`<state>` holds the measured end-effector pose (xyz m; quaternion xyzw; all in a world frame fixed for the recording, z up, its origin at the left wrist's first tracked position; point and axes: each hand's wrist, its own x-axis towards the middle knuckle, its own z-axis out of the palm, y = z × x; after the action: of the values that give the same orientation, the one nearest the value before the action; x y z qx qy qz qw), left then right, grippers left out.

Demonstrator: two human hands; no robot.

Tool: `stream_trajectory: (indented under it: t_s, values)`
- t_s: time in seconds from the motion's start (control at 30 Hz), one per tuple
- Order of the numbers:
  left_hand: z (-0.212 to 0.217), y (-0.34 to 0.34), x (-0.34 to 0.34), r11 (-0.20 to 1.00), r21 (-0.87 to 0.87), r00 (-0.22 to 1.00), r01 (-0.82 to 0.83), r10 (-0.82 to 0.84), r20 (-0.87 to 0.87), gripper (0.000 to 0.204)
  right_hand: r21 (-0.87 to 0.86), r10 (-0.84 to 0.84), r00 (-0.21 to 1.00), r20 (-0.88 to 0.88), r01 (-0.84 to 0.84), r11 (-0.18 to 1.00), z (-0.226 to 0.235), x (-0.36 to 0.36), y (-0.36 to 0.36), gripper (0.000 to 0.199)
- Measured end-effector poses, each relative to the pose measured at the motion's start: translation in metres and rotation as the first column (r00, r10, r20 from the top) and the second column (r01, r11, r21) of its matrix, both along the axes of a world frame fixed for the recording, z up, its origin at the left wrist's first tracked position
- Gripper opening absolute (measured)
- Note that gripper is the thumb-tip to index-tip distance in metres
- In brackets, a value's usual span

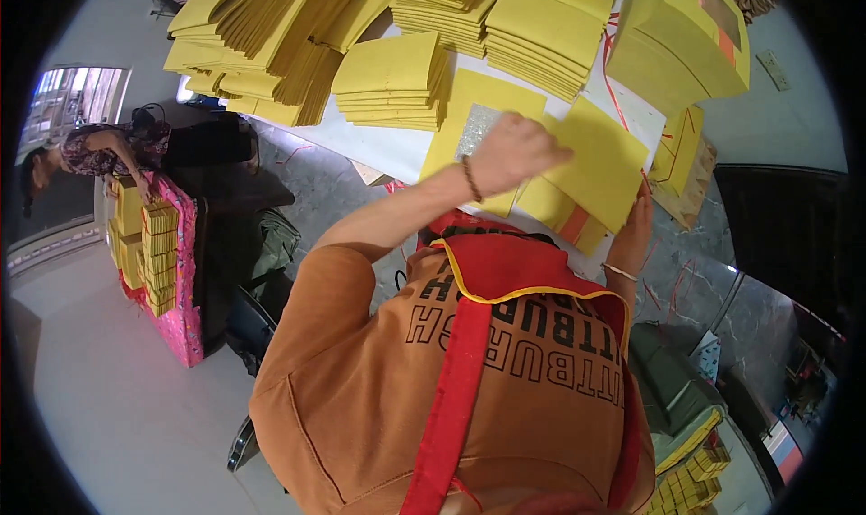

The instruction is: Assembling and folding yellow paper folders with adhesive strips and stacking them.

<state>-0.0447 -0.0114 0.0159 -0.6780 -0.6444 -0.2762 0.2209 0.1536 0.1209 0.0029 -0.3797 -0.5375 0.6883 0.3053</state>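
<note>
A white-topped table [383, 145] carries stacks of yellow paper, with loose yellow sheets at its near edge. My left hand [523, 157] is closed above these sheets, its fingers curled in; what they hold, if anything, is hidden. Under it lies a yellow sheet with a silver, glittery patch [475, 129]. My right hand [634, 228] is at the right edge of another yellow sheet [606, 159], its fingers close together along that edge and partly hidden. Below this sheet, more yellow paper with an orange-red strip [575, 224] sticks out.
Tall stacks of folded yellow paper [388, 82] fill the far side. A large yellow bundle [681, 41] stands far right, near red strings [616, 96]. At left, another person [113, 145] works at a pink-covered table [188, 280] with yellow bundles. A dark chair [248, 326] stands nearby.
</note>
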Motion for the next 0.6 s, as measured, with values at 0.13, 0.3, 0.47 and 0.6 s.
stream_trajectory:
  t_s: [0.13, 0.3, 0.47, 0.6]
  values:
    - [0.04, -0.069, -0.091, 0.954, 0.053, 0.947, -0.295, 0.299, -0.116, 0.05, -0.191, 0.157, 0.987, -0.036, -0.161, 0.968, -0.002, -0.025, -0.012, 0.046]
    - [0.035, -0.142, -0.176, 0.877, -0.036, 0.876, -0.479, 0.475, -0.085, 0.054, -0.178, 0.655, 0.755, -0.036, -0.65, 0.739, 0.017, -0.105, -0.043, 0.049]
    - [-0.009, -0.171, -0.194, 0.773, -0.489, 0.897, -0.404, 0.44, -0.046, 0.057, -0.435, 0.697, 0.716, -0.039, -0.64, 0.633, 0.028, -0.213, -0.09, 0.087]
    - [-0.032, -0.178, -0.195, 0.734, -0.622, 0.872, -0.272, 0.461, 0.162, 0.062, -0.209, 0.696, 0.68, 0.229, -0.664, 0.718, -0.007, -0.277, -0.112, 0.093]
